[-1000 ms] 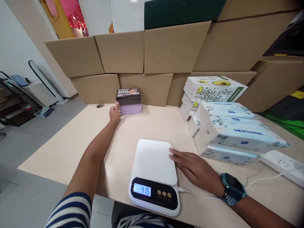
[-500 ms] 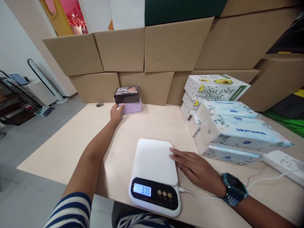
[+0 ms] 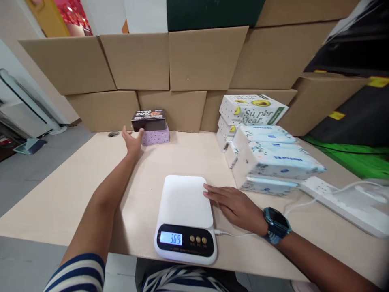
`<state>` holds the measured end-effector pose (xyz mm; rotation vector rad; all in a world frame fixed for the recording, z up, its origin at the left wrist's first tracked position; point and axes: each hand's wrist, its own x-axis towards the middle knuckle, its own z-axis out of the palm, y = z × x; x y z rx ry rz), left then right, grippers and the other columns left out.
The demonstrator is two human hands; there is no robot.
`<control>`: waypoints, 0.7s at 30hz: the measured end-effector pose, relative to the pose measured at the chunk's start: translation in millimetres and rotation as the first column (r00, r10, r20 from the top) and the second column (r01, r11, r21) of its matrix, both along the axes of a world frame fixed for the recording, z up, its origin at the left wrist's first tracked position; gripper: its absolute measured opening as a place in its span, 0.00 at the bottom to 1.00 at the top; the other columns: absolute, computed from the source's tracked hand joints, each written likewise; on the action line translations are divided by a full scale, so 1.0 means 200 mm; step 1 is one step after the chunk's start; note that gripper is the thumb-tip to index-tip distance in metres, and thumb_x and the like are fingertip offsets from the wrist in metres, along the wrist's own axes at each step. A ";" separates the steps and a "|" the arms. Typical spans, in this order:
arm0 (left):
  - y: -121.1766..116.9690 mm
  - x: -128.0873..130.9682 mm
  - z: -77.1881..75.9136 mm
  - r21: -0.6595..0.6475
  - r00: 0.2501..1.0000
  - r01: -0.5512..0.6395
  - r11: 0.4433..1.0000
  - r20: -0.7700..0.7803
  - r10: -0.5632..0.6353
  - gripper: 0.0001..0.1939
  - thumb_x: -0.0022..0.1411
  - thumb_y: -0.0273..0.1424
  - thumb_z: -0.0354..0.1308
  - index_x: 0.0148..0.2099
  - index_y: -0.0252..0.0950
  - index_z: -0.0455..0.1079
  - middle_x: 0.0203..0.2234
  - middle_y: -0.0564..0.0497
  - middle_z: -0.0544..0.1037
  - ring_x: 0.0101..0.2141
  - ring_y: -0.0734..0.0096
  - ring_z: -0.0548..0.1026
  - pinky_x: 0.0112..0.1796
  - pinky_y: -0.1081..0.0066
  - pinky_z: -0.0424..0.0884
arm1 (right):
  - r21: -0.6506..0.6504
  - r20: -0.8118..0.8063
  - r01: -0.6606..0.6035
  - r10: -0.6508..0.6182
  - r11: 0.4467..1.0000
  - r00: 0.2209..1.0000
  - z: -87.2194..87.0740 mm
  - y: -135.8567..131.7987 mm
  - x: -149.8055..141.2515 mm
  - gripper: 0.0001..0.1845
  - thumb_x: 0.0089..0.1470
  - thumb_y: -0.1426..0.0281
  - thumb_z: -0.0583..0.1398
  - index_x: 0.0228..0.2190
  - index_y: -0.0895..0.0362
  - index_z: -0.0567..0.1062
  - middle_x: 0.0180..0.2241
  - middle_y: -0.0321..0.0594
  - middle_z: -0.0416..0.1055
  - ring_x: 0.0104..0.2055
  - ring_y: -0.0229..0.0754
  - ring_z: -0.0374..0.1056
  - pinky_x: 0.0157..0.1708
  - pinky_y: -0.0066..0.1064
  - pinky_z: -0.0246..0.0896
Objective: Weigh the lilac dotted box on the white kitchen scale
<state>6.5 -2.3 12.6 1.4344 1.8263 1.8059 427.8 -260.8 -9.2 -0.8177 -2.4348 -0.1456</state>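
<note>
At the back left of the table, my left hand [image 3: 133,142] has its fingers spread beside a stack of two boxes. A black box [image 3: 148,120] with "20%" printed on it lies on top of a purple dotted box [image 3: 156,136]. The thumb is close to the stack's left end; whether it touches is unclear. My right hand [image 3: 240,207] lies flat, fingers stretched out, the fingertips at the right edge of the white platform of a digital kitchen scale [image 3: 186,200]. Nothing else rests on the platform, and the lit display [image 3: 171,238] reads 3.69.
Blue-and-white tissue packs [image 3: 282,162] are stacked at the right, in front of white Su-per Meal boxes [image 3: 253,109]. Behind the table stand large cardboard boxes [image 3: 200,59]. A white power strip [image 3: 343,207] lies at the far right; a white cable [image 3: 234,234] plugs into the scale.
My left hand has drawn back from the purple box and its fingers have spread. The display went from 3.78 to 3.69. My right hand stays at the scale; the view has shifted right.
</note>
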 end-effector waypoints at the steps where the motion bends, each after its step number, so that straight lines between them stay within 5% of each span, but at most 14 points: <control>1: 0.00 -0.01 0.01 0.008 1.000 -0.020 1.000 0.021 0.020 0.37 0.73 0.44 0.67 0.76 0.40 0.60 0.76 0.36 0.59 0.70 0.48 0.68 0.72 0.46 0.65 | -0.016 0.012 0.003 -0.002 1.000 1.000 0.00 0.00 0.00 0.25 0.70 0.79 0.52 0.61 0.52 0.77 0.66 0.41 0.76 0.61 0.40 0.81 0.53 0.37 0.83; 8: -0.04 -0.05 -0.02 -0.098 0.995 0.093 0.991 -0.035 -0.097 0.31 0.73 0.41 0.67 0.72 0.39 0.67 0.72 0.39 0.67 0.69 0.44 0.70 0.69 0.36 0.68 | 0.016 -0.009 0.007 -0.006 1.000 1.000 -0.03 0.00 -0.01 0.22 0.73 0.73 0.55 0.63 0.55 0.76 0.67 0.46 0.75 0.61 0.44 0.81 0.51 0.40 0.84; 16: -0.04 -0.03 -0.04 -0.059 0.955 0.175 0.983 -0.231 -0.184 0.49 0.60 0.36 0.75 0.78 0.36 0.58 0.75 0.32 0.62 0.75 0.45 0.62 0.76 0.50 0.59 | -0.017 -0.065 -0.041 0.039 0.999 0.997 -0.04 -0.01 0.02 0.25 0.70 0.76 0.54 0.63 0.56 0.76 0.67 0.45 0.75 0.61 0.44 0.81 0.51 0.40 0.83; 21: -0.05 -0.01 -0.07 -0.088 0.941 0.199 0.976 -0.260 -0.216 0.46 0.62 0.40 0.72 0.77 0.34 0.59 0.74 0.31 0.64 0.77 0.43 0.59 0.79 0.48 0.52 | -0.307 -0.258 -0.004 -0.080 0.952 0.963 0.13 0.08 -0.06 0.15 0.62 0.76 0.57 0.32 0.54 0.83 0.36 0.44 0.86 0.41 0.50 0.82 0.57 0.55 0.76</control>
